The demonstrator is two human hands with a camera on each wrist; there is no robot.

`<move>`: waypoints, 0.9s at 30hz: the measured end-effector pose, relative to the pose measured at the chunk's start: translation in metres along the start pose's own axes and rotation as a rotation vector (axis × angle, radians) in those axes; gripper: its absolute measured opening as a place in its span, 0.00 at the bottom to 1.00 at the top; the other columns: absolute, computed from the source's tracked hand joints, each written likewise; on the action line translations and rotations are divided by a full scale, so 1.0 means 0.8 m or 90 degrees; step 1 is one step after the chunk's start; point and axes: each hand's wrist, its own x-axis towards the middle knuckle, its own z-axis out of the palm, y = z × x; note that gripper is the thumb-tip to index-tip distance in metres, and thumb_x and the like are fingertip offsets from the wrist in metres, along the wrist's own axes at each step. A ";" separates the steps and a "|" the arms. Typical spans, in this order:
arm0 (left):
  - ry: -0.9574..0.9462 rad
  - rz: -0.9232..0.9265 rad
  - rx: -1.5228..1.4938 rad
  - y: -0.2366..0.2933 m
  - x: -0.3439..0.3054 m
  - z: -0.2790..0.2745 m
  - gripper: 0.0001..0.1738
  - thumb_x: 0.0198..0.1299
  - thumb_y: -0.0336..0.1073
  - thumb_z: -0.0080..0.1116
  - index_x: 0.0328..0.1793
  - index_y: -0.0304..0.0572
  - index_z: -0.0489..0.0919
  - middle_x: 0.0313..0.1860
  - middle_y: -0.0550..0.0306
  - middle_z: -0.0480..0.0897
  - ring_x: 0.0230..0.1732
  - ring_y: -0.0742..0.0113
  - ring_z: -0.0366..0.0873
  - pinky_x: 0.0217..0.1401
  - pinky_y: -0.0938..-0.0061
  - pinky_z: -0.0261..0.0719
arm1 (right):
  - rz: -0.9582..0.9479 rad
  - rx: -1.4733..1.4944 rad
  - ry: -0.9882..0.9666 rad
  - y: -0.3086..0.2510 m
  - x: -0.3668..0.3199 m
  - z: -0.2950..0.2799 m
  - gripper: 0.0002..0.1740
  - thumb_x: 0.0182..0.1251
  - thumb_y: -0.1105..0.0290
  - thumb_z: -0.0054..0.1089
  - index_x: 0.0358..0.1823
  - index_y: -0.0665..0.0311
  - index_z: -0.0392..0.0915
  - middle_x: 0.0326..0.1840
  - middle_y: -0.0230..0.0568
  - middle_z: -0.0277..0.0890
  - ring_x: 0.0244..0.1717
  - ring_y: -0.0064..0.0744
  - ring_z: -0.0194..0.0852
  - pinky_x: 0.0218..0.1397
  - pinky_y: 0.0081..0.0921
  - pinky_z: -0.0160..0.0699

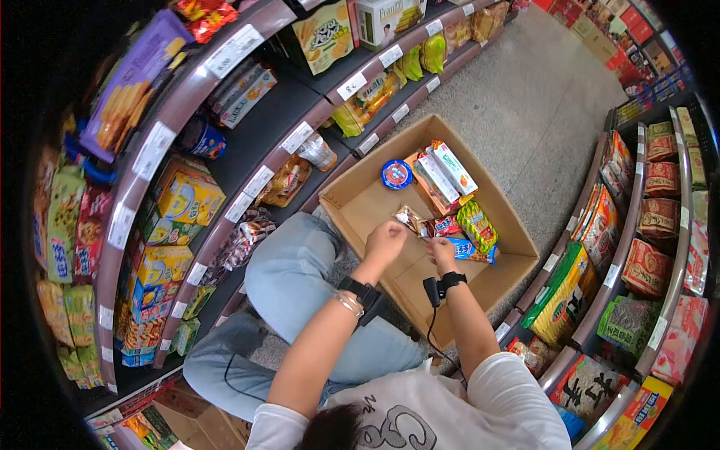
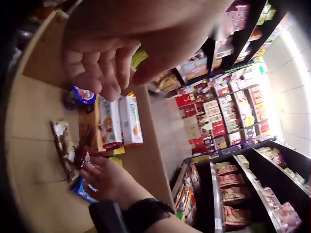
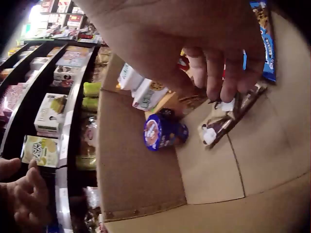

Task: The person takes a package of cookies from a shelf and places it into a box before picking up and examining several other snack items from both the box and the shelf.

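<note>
Shop racks are curving along both sides, the left rack filling the left and top of the frame and the right rack the right, with grey floor running to the upper right. At the centre I am watching a cardboard box standing open beside the person's bent knee, probably so both arms can reach in from above.

Inside, the blue tub is sitting near the upper left wall, and the white boxes are lying side by side next to it; I judge the bulkier goods are grouped at that end to leave room for flat packets. The green-and-yellow packet, red packet and blue packet are bunching below them, while the brown-and-white packet is lying on the box floor, nearest both hands.

The left hand is hanging over the box, its grip partly open, fingers loosely bent and holding nothing. The right hand is reaching in just beside the red and blue packets, its grip also relaxed and half open. I am seeing nothing gripped there, though I cannot tell whether its fingertips are touching a wrapper.
</note>
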 end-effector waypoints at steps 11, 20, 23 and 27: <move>-0.025 -0.070 0.076 0.043 0.015 0.021 0.13 0.57 0.39 0.58 0.44 0.39 0.79 0.38 0.52 0.84 0.43 0.61 0.82 0.47 0.70 0.77 | 0.317 0.337 -0.114 0.151 0.155 0.046 0.23 0.67 0.50 0.54 0.56 0.54 0.70 0.40 0.35 0.74 0.35 0.34 0.73 0.35 0.36 0.76; -0.028 -0.075 0.136 0.053 0.022 0.026 0.13 0.58 0.40 0.58 0.45 0.42 0.79 0.38 0.52 0.84 0.43 0.57 0.82 0.47 0.66 0.77 | 0.338 0.482 -0.125 0.144 0.174 0.049 0.21 0.67 0.48 0.53 0.50 0.57 0.73 0.44 0.32 0.76 0.43 0.29 0.74 0.45 0.34 0.76; -0.028 -0.100 0.164 0.051 0.027 0.025 0.14 0.57 0.41 0.58 0.45 0.42 0.79 0.38 0.52 0.85 0.43 0.56 0.82 0.47 0.65 0.77 | 0.281 0.475 -0.220 0.131 0.159 0.042 0.21 0.67 0.49 0.55 0.51 0.55 0.72 0.44 0.32 0.76 0.41 0.28 0.74 0.46 0.34 0.75; 0.023 -0.085 0.180 0.022 0.025 0.012 0.13 0.56 0.43 0.58 0.42 0.46 0.79 0.38 0.54 0.85 0.41 0.54 0.82 0.44 0.64 0.78 | 0.330 0.480 -0.197 0.046 0.065 0.033 0.24 0.63 0.52 0.60 0.55 0.55 0.66 0.44 0.35 0.75 0.43 0.33 0.73 0.44 0.32 0.75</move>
